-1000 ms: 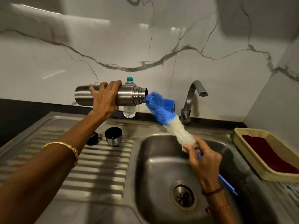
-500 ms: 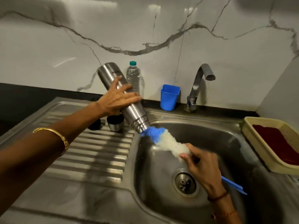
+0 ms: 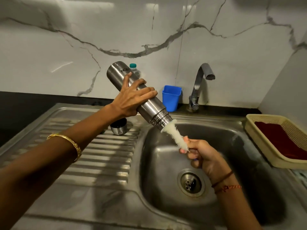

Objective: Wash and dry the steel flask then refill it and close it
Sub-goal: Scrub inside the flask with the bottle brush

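**Brush in the mouth of the flask, over the sink**

We see the left hand (image 3: pixel 132 98) wrapped round the middle of the steel flask (image 3: pixel 141 97), fingers spread over its upper side, holding it tilted with its base up toward the wall and its open, threaded mouth pointing down and to the right, above the left edge of the sink (image 3: pixel 249 146). The right hand (image 3: pixel 201 156) is closed round the lower end of a bottle brush (image 3: pixel 174 135), just over the basin. The white bristles run from that hand up into the flask's mouth, so the tip of the brush is hidden inside; we cannot tell how far in it reaches. A bit of blue handle shows between the right fingers.

On the ribbed draining board (image 3: pixel 99 156) to the left of the basin stands a small steel cup (image 3: pixel 118 128), partly hidden behind the left wrist and the flask. Behind the flask, against the marble wall, a clear plastic bottle (image 3: pixel 135 71) with a teal cap stands upright, mostly covered. A blue plastic cup (image 3: pixel 172 98) sits on the rear ledge beside the tap (image 3: pixel 199 83), whose spout curves over the basin. At the right edge of the counter we find a cream basket (image 3: pixel 265 146) holding a dark red cloth (image 3: pixel 282 141). The drain (image 3: pixel 191 182) lies in the basin floor, below the right hand.
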Tool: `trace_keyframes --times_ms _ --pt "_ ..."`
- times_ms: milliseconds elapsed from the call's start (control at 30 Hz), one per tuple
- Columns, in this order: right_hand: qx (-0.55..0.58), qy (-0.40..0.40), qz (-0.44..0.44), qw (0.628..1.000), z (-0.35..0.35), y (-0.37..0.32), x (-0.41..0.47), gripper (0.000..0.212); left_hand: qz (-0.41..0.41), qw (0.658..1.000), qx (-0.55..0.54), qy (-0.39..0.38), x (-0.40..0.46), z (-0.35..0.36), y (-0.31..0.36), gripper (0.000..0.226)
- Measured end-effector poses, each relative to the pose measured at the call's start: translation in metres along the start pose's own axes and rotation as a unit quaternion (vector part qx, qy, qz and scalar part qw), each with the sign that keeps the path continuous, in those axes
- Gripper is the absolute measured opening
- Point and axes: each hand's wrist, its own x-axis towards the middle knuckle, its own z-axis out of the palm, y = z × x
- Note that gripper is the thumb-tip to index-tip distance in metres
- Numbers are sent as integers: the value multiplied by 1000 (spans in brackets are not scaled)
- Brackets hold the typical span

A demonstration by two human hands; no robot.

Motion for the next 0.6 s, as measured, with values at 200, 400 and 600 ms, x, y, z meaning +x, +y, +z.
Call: trace_keyframes --times_ms 200,400,600 --pt "-10 -24 1 1000 0 -5 6 13 -58 998 -10 -35 -16 0 10 97" --pt "-454 207 -327 803 -25 23 -4 13 -119 992 34 -11 -16 -9 -6 90" --pt "-429 315 -408 742 -24 66 22 44 -104 994 37 -3 -23 -5 3 91"
